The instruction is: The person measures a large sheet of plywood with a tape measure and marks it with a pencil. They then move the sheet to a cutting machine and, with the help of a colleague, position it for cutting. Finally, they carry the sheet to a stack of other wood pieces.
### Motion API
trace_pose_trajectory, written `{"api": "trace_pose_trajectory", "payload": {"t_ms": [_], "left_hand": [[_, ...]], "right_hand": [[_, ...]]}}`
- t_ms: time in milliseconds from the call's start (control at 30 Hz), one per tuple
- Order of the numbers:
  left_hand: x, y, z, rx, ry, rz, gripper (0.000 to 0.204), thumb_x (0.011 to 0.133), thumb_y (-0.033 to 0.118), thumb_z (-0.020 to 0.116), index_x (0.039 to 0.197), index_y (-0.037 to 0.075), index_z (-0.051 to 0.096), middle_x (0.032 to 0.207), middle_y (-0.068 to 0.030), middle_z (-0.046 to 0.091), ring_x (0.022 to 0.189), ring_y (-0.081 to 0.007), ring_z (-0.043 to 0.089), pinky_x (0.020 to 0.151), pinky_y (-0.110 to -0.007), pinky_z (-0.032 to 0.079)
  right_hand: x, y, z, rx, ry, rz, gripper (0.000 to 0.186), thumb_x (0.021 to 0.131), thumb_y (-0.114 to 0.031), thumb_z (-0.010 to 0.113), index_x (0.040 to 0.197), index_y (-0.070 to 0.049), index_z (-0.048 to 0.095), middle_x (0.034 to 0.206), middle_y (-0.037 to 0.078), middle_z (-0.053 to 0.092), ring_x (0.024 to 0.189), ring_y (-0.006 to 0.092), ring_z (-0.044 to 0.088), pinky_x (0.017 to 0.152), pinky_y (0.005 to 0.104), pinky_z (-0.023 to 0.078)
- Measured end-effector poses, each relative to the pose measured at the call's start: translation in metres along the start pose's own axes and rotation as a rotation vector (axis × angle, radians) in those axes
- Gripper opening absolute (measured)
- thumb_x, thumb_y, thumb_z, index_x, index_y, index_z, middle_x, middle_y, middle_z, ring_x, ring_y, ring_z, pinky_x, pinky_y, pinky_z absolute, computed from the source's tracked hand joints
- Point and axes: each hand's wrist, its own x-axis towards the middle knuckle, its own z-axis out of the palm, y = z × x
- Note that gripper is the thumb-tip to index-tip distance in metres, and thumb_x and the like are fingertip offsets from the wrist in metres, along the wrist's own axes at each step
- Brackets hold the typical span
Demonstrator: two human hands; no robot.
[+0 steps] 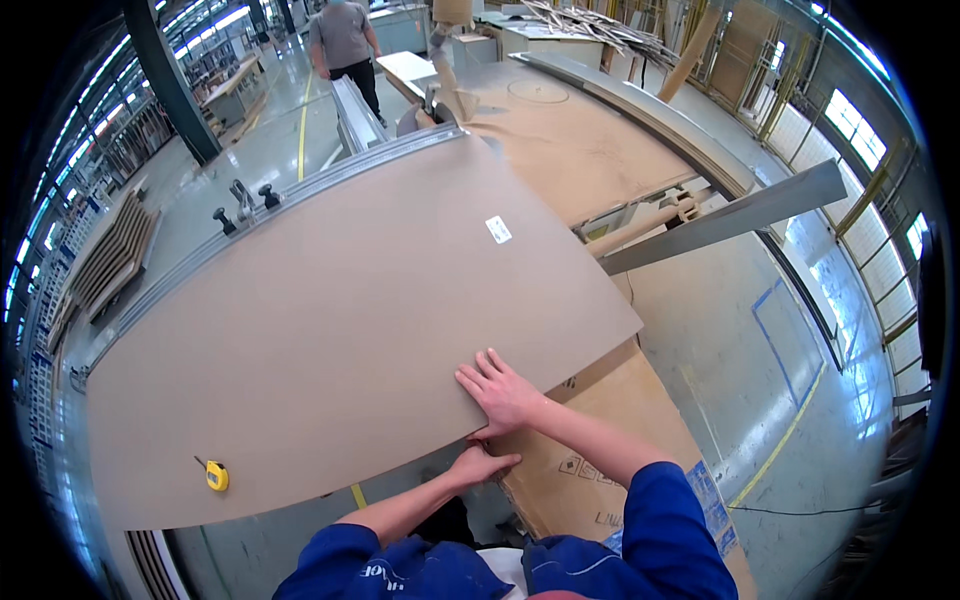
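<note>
A large brown flat panel (330,300) spans the middle of the view, with a small white label (498,230) on its upper right. My right hand (505,395) rests on the panel near its front edge, fingers spread over the surface and thumb at the edge. Just below that edge is my left hand (478,466), its thumb stretched out to the right beside a cardboard sheet (590,440). The left fingers are mostly hidden, so their grip does not show. A yellow tape measure (216,475) lies on the panel's near left part.
A metal rail (300,190) with black-knobbed clamps (268,196) follows the panel's far edge. Beyond it stand a dusty machine table (580,140) and a long grey beam (730,220) jutting right. Stacked boards (112,255) lie at left. Another person (345,45) stands at the back.
</note>
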Motion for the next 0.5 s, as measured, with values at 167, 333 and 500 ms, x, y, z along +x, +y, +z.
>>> {"api": "trace_pose_trajectory", "payload": {"t_ms": [167, 333, 500], "left_hand": [[0.011, 0.000, -0.020, 0.016, -0.057, -0.040, 0.048, 0.082, 0.037, 0.085, 0.099, -0.001, 0.061, 0.074, -0.0036, 0.064, 0.062, -0.0130, 0.058, 0.055, -0.031, 0.047], [0.008, 0.038, -0.055, 0.060, -0.113, -0.064, 0.057, 0.081, 0.037, 0.084, 0.109, -0.005, 0.058, 0.083, -0.0083, 0.067, 0.065, -0.0159, 0.062, 0.059, -0.031, 0.051], [0.017, 0.039, -0.091, 0.104, -0.141, -0.045, 0.084, 0.079, 0.044, 0.083, 0.131, -0.012, 0.048, 0.097, -0.0151, 0.069, 0.073, -0.0207, 0.068, 0.065, -0.034, 0.056]], "right_hand": [[0.021, 0.007, 0.008, 0.011, 0.005, 0.007, 0.115, 0.072, -0.076, 0.072, 0.147, 0.006, 0.044, 0.151, 0.021, 0.049, 0.140, 0.0482, 0.040, 0.125, 0.0586, 0.023], [0.055, 0.020, -0.012, 0.004, -0.032, 0.027, 0.116, 0.071, -0.074, 0.074, 0.148, 0.006, 0.044, 0.152, 0.020, 0.048, 0.142, 0.0474, 0.038, 0.125, 0.0581, 0.021], [0.092, 0.025, -0.019, -0.002, -0.062, 0.036, 0.116, 0.070, -0.074, 0.074, 0.150, 0.005, 0.043, 0.153, 0.019, 0.048, 0.144, 0.0467, 0.036, 0.126, 0.0573, 0.020]]}}
